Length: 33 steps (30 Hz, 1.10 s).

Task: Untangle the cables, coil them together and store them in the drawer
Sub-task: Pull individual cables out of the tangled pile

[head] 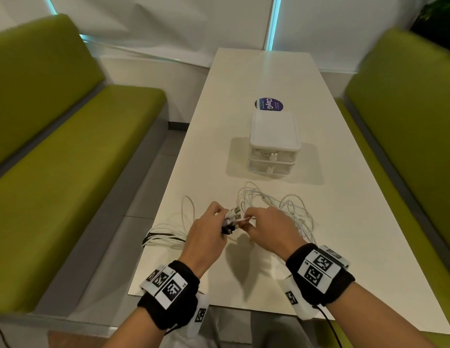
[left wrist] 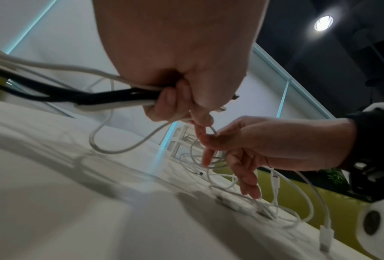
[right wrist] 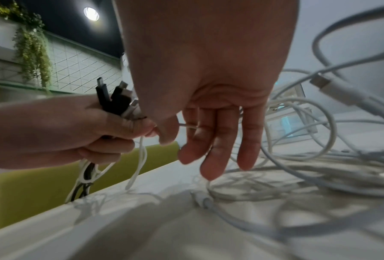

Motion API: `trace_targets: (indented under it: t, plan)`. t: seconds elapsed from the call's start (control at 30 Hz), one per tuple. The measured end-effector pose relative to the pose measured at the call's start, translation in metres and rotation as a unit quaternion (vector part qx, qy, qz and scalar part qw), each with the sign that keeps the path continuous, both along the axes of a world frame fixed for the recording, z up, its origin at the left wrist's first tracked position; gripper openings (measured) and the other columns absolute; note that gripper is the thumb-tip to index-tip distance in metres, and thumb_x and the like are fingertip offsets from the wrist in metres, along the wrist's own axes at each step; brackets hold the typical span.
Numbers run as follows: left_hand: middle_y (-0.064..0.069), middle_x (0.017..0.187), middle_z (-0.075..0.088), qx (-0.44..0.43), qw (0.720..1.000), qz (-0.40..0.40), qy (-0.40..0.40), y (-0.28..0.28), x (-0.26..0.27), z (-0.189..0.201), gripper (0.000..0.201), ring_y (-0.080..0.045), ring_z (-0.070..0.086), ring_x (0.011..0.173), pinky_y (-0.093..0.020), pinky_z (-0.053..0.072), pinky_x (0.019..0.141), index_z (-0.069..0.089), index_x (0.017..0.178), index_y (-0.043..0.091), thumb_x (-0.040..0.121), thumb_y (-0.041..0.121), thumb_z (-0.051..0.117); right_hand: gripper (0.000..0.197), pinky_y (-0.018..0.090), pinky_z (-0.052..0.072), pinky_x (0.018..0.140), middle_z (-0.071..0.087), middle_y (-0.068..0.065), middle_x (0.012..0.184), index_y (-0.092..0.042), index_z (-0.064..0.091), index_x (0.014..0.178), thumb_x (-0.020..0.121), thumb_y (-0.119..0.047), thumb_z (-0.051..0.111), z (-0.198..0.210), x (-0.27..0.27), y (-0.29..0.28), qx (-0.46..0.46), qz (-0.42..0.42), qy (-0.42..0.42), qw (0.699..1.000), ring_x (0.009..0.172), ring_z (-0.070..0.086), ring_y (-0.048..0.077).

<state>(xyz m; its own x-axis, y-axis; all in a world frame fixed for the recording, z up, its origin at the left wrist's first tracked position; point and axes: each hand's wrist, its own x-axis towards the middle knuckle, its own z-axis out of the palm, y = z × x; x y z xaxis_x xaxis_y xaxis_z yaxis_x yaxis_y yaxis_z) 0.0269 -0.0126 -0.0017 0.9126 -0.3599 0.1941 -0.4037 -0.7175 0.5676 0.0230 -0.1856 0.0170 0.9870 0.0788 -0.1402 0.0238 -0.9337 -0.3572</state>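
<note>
My left hand (head: 211, 228) grips a bundle of black and white cable ends (head: 231, 218), plugs sticking up (right wrist: 116, 97). From that fist the black and white cables (left wrist: 79, 95) trail left over the table edge (head: 166, 236). My right hand (head: 263, 226) is right beside it; thumb and forefinger pinch one thin white cable (right wrist: 187, 125), the other fingers (right wrist: 245, 140) hang straight. A loose tangle of white cables (head: 281, 207) lies on the table behind my right hand. The white two-drawer unit (head: 273, 144) stands farther back with both drawers closed.
The long white table (head: 244, 79) carries a round blue sticker (head: 268, 104) behind the drawer unit. Green benches flank it left (head: 68, 159) and right (head: 407, 121). A white wall closes the far end.
</note>
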Motion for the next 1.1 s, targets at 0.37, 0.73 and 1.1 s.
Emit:
trace_targets:
  t: [0.37, 0.73, 1.1]
  plan:
    - [0.007, 0.093, 0.057, -0.191, 0.975, 0.106, -0.028, 0.015, 0.004, 0.018, 0.034, 0.002, 0.064, 0.095, -0.018, 0.049, 0.08, 0.059, 0.082, 0.019, 0.087, -0.014, 0.056, 0.023, 0.034, 0.045, 0.061, 0.07, 0.005, 0.087, -0.026, 0.055, 0.107, 0.102, -0.042, 0.039, 0.001, 0.003, -0.001, 0.011, -0.062, -0.095, 0.993, 0.083, 0.064, 0.031]
    - [0.011, 0.127, 0.056, -0.245, 0.947, 0.19, -0.082, 0.018, 0.013, 0.031, 0.028, 0.007, 0.056, 0.103, -0.018, 0.045, 0.085, 0.061, 0.11, 0.018, 0.095, -0.004, 0.05, 0.026, 0.031, 0.043, 0.073, 0.071, -0.003, 0.106, -0.03, 0.062, 0.116, 0.101, -0.033, 0.04, 0.002, 0.003, -0.003, 0.001, -0.038, -0.08, 0.996, 0.101, 0.064, 0.022]
    - [0.017, 0.108, 0.057, -0.089, 0.995, -0.032, -0.026, -0.003, 0.003, -0.002, 0.061, -0.01, 0.064, 0.084, -0.041, 0.055, 0.073, 0.061, 0.115, 0.028, 0.071, -0.014, 0.05, 0.023, 0.031, 0.038, 0.065, 0.069, 0.003, 0.091, -0.027, 0.065, 0.101, 0.097, -0.036, 0.043, 0.009, 0.001, 0.004, 0.012, -0.008, -0.058, 0.998, 0.089, 0.062, 0.028]
